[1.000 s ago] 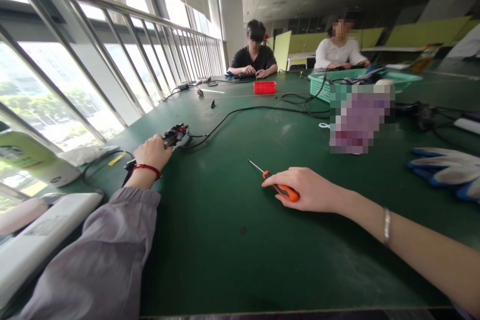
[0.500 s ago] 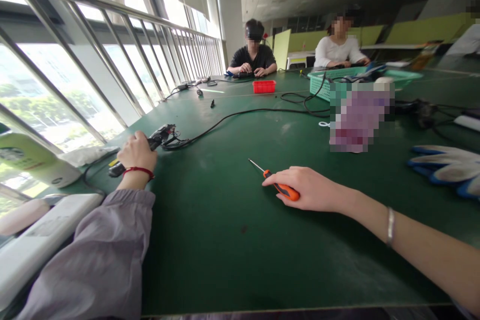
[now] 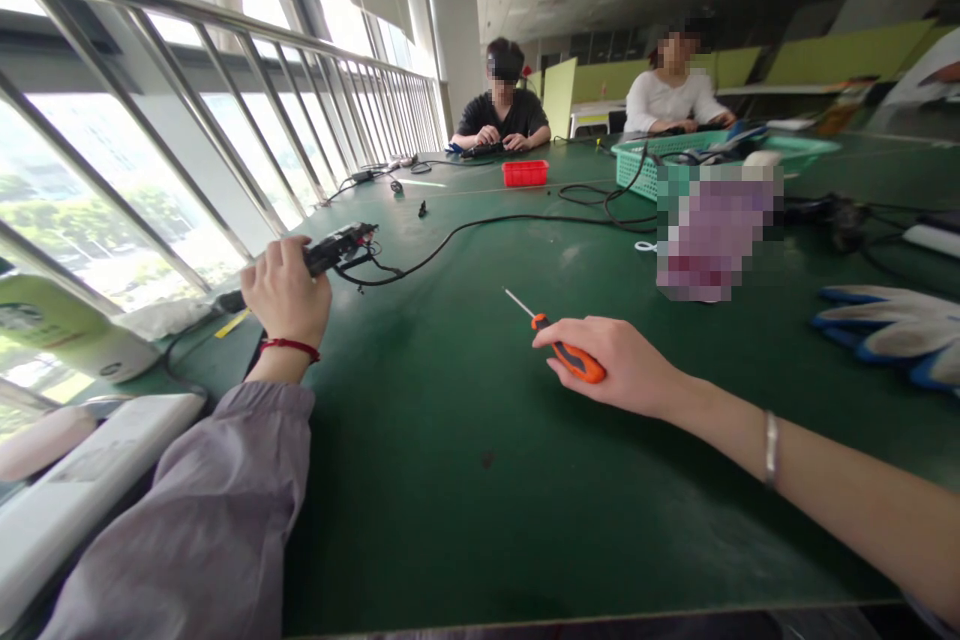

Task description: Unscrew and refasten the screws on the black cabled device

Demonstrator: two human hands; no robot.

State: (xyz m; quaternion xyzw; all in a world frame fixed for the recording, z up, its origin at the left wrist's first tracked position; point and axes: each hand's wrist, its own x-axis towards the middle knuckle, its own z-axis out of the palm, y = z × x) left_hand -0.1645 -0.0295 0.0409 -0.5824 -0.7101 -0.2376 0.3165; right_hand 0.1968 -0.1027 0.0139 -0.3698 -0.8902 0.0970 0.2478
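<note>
My left hand [image 3: 287, 295] is wrapped round a black device [image 3: 341, 248] with exposed parts and thin wires at its far end; its exact kind I cannot make out. A black cord [image 3: 450, 238] trails from it across the green table [image 3: 420, 480]. In my right hand [image 3: 611, 365] is a screwdriver [image 3: 576, 362] with an orange and black handle, its thin metal shaft pointing forward and left. The fingers curl over the handle, and the tip touches nothing. A yellow strip [image 3: 232, 324] shows beside my left wrist.
At left stand a green bottle [image 3: 64, 325] and a white box-like object [image 3: 105, 465]. Ahead are a red basket [image 3: 525, 174] and a green basket [image 3: 637, 172] of tools. Gloves [image 3: 892, 325] lie at right. Two people sit across the table, and a third is partly visible at far right.
My left hand has lifted the black device off the table and moved it slightly right and up. My right hand has raised the screwdriver a little.
</note>
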